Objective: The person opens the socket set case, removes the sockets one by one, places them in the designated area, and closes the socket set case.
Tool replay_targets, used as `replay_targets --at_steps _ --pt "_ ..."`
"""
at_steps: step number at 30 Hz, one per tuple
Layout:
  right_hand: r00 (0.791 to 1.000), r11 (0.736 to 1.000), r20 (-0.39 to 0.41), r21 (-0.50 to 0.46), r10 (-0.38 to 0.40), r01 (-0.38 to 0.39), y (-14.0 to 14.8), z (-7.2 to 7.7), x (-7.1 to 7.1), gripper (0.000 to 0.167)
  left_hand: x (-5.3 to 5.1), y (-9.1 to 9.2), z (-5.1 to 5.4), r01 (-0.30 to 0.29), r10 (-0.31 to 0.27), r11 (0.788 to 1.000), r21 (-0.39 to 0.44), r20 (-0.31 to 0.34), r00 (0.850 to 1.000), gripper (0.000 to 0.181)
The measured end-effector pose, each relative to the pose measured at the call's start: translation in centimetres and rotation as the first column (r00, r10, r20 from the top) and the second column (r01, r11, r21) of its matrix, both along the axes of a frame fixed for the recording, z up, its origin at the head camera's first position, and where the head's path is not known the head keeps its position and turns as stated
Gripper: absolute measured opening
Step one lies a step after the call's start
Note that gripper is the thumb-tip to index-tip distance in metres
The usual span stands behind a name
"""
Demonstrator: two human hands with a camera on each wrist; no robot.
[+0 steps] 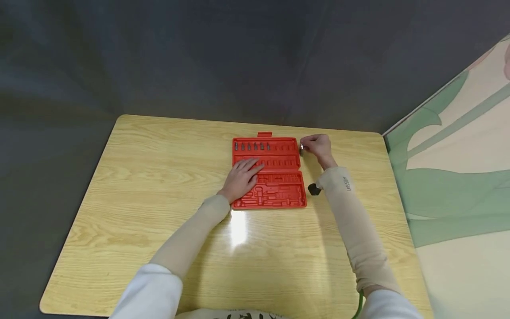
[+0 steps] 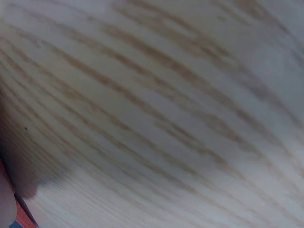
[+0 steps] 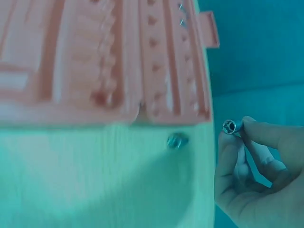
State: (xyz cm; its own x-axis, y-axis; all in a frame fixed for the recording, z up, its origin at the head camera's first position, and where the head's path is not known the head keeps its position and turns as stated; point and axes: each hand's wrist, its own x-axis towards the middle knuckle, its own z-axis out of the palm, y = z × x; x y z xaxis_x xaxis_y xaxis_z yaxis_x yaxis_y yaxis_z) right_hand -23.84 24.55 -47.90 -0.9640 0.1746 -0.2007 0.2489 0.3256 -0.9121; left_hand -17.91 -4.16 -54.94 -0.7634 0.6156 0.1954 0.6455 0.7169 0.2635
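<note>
Two arms reach forward over one wooden table (image 1: 131, 186), where one red case (image 1: 284, 195) lies unfolded. The left hand (image 1: 240, 179) lies palm-down across its left side, fingers extended and somewhat spread. The right hand (image 1: 318, 147) is bent inward just beyond the upper right corner — thumb and fingertip pinching one metal socket (image 3: 232, 126). Six dark pieces (image 1: 255, 146) line the top row; one loose metal piece (image 3: 177, 141) sits on the table beside the case.
</note>
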Motion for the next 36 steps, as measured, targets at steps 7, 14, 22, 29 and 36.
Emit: replay_targets --at_steps 7,14,22,29,36 --pt "1.0 0.991 0.006 0.134 -0.011 0.01 1.3 -2.0 0.7 0.024 0.5 -0.3 0.1 -0.009 0.01 1.0 -0.017 0.037 0.999 0.045" --pt "0.997 0.985 0.023 0.164 -0.068 0.063 1.4 -3.1 0.8 0.022 0.6 -0.3 0.5 -0.023 0.023 1.0 -0.003 0.02 1.0 0.044" --pt "0.995 0.976 0.042 0.2 -0.095 0.085 0.4 -3.2 0.8 0.024 1.1 -0.6 0.7 -0.012 0.011 1.0 0.013 0.023 1.0 0.045" --pt "0.995 0.968 -0.007 0.231 -0.097 0.096 0.1 -3.4 0.8 0.021 1.1 -0.7 0.8 -0.021 0.021 1.0 -0.004 0.027 0.999 0.045" --pt "0.995 0.966 0.004 0.243 -0.095 0.091 0.2 -3.7 1.0 0.024 1.3 -0.8 0.7 -0.023 0.024 0.999 -0.029 0.038 0.999 0.046"
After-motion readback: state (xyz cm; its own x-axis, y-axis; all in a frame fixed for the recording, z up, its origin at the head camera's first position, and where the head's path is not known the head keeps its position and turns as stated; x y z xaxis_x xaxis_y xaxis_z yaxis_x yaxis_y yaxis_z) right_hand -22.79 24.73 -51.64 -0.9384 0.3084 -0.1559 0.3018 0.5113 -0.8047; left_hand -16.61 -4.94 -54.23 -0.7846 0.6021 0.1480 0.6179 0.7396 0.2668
